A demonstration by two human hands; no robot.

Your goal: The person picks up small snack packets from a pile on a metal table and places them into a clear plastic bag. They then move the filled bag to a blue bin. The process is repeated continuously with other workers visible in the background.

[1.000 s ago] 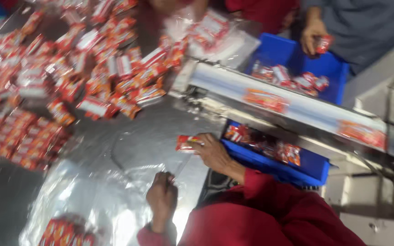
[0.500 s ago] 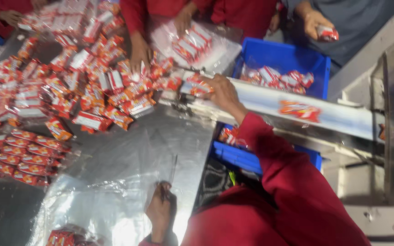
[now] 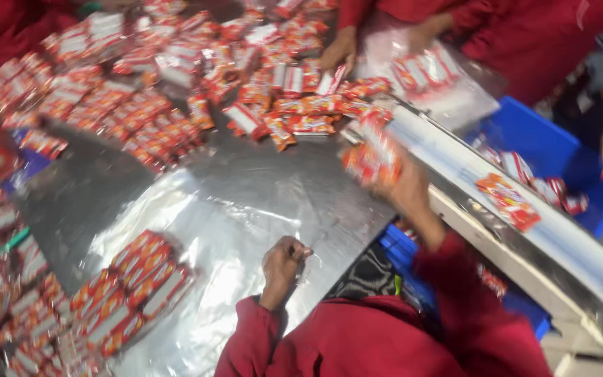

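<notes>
Gleaming steel table [image 3: 246, 202], right hand [image 3: 403, 185] gripping blurred red packets [image 3: 371, 157], left hand [image 3: 282, 262] fisted, empty

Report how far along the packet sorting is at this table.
Done: a neat block of red packets lies in rows by the left hand, which rests closed on the steel table. In hand: the right hand, blurred, lifts several packets beside the conveyor. Left: a loose heap across the table's far side.

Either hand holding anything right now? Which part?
Right hand: a blurred bunch of red snack packets, grip point unclear from motion blur. Left hand: closed fist resting on the metal table; nothing visibly held.
</notes>
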